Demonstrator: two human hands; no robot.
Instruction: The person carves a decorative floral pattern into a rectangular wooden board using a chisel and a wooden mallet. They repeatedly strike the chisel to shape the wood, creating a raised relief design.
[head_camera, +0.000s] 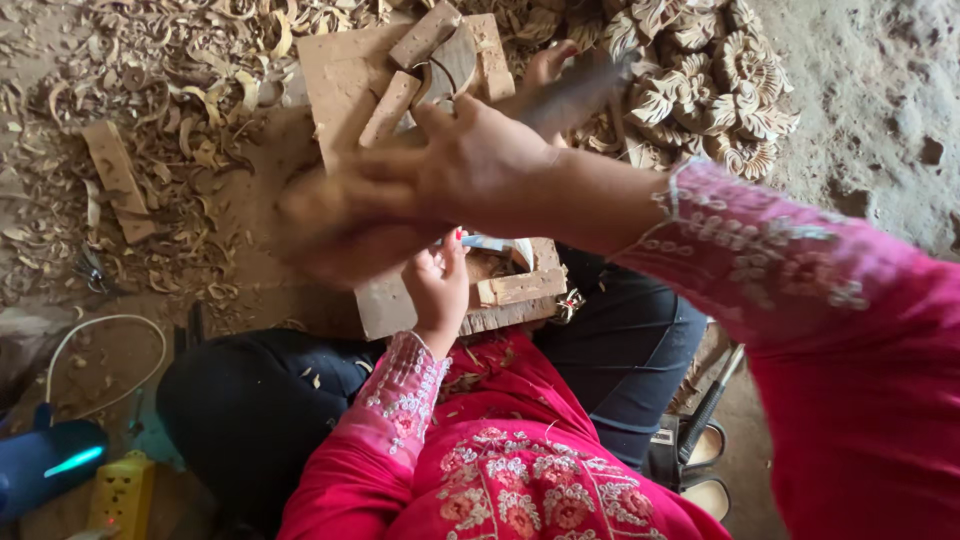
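My right hand (478, 165) is raised over the work, blurred by motion, and grips a dark wooden tool (575, 92) that looks like a mallet. Below it my left hand (438, 285), with red nails, holds a metal chisel (500, 245) against a small pale wooden piece (520, 288). That piece rests on a flat wooden work board (345, 70) lying across my lap. Wooden stop blocks (425, 35) are fixed at the board's far end. Much of the board's middle is hidden behind my right hand.
Finished carved wooden flowers (700, 70) are piled at the top right. Curled wood shavings (150, 90) and a loose wooden block (115, 175) cover the floor at left. A white cable (110, 325), a blue object (40, 460), a yellow power strip (120, 495) and sandals (700, 465) lie near me.
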